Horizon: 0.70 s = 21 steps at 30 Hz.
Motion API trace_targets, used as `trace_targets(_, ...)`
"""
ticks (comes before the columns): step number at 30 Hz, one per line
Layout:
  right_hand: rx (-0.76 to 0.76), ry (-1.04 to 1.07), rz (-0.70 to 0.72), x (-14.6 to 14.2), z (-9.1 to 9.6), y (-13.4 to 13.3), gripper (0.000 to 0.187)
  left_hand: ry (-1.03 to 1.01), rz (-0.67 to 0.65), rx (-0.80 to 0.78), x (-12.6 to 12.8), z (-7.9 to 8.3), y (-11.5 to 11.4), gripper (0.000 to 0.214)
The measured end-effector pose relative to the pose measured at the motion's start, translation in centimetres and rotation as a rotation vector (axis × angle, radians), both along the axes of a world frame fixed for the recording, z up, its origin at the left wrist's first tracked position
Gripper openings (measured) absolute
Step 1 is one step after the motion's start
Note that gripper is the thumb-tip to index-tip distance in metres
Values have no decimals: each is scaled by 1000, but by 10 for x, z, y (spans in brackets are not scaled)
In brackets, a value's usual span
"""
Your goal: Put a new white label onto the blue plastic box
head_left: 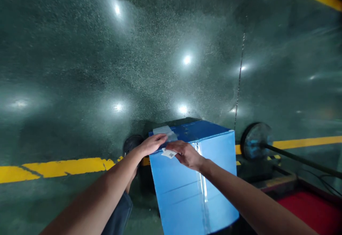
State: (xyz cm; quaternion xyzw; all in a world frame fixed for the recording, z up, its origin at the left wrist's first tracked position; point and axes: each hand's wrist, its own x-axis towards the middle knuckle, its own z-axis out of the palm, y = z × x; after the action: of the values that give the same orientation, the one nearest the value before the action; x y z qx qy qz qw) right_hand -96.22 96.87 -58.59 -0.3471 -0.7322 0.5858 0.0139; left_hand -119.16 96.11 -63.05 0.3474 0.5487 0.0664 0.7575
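Note:
A blue cardboard box (179, 192) stands in front of me, with clear tape (203, 192) running along its top seam. On the box's far side, near the left corner, lies a whitish patch (163, 131) that looks like a label or document sleeve. My left hand (153, 144) rests over the box's far left edge beside that patch, its fingers stretched out. Close by, my right hand (187, 154) is closed, with a white sticker (169, 153) bearing a square printed code at its fingertips. The sticker lies at the box's edge; its upper part is hidden under the fingers.
A round dark base (256, 142) with a green pole (299, 160) stands right of the box. Nearer on the right is a red surface (312, 206) with a raised rim. Yellow lines (64, 165) cross the glossy green floor (149, 60). My shoe (132, 144) shows left of the box.

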Motion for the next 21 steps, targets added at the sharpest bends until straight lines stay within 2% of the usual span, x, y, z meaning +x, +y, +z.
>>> trace_targets(4, -6, -19, -122, -3, 2, -7, 38, 12, 71, -70, -6, -6, -16, 55)
trace_targets(7, -23, -75, -232, -6, 15, -7, 37, 58, 96, -78, -9, -11, -15, 65)
trace_targets(9, -24, -129, -301, -4, 25, 2, 36, 95, 49, -33, -7, -8, -12, 63)
trace_targets(11, -6, -206, -357, 1, 32, 20, 37, 112, -52, 56, -1, 3, -12, 57)
trace_targets(13, 13, -287, -367, 5, 28, 45, 39, 120, -167, 181, 4, 19, -16, 50)
trace_targets(15, 11, -344, -304, 5, 11, 70, 36, 142, -256, 294, 7, 33, -25, 50)
trace_targets(17, -22, -375, -173, -2, -16, 86, 28, 167, -311, 368, 5, 41, -33, 55)
trace_targets(21, -116, -438, 155, -29, -75, 86, 16, 181, -375, 455, -3, 43, -41, 52)
